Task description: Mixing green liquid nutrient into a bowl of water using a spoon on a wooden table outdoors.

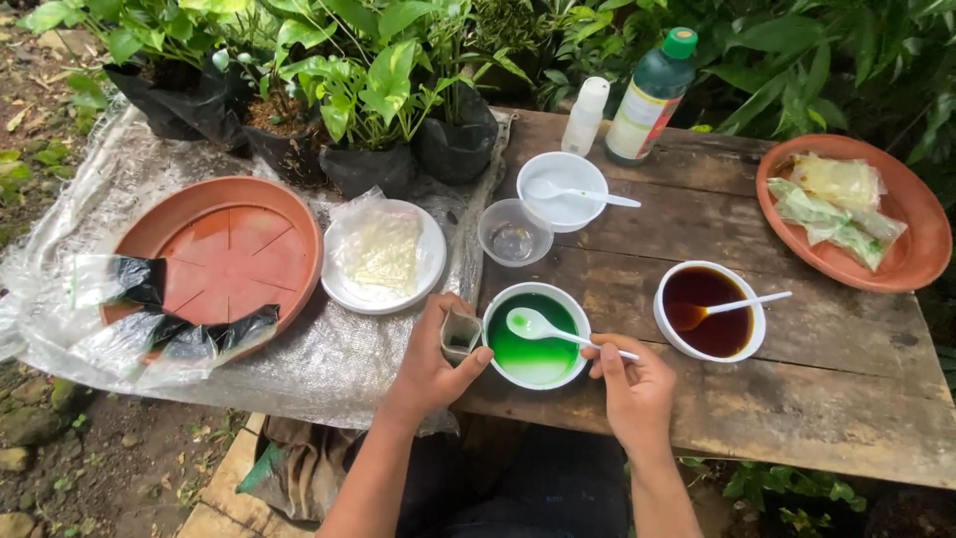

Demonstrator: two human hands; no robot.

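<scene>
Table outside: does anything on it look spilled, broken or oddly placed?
Nothing looks spilled or broken. The green liquid and the dark liquid sit inside their white bowls. The one untidy spot is the crumpled clear and black plastic draped over the terracotta saucer at the left.

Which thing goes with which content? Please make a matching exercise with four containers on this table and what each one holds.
1. bowl at the hands
2. right bowl
3. white plate
4. right clay saucer

a. dark brown liquid and a spoon
b. green liquid and a spoon
c. clear bags, green and yellowish
d. a bag of pale material

Pairs: 1-b, 2-a, 3-d, 4-c
</scene>
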